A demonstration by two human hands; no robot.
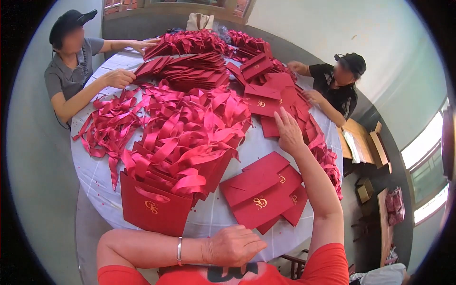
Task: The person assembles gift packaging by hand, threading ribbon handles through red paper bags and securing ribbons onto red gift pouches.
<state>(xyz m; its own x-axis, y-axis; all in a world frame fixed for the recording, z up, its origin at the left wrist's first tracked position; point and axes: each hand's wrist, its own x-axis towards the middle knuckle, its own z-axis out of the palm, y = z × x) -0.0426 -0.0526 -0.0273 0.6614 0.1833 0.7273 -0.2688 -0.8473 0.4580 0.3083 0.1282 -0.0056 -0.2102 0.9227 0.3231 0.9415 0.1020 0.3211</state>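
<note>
Red bag (256, 96) just beside outstretched right fingers (285, 119), left fingers (252, 244) curled, hold unclear.

Crimson paper bags (256, 92) bearing gold emblems (261, 103) are lying overlapped in a heap on the tabletop (247, 154), while a smaller cluster of matching bags (247, 185) is resting fanned out in the foreground.

"What's being worn?"
"A red short-sleeved shirt (325, 266) with a dark print (230, 272) across the front."
"And at the wrist?"
"A slim silver bangle (179, 251), just behind the left hand (235, 246)."
</note>
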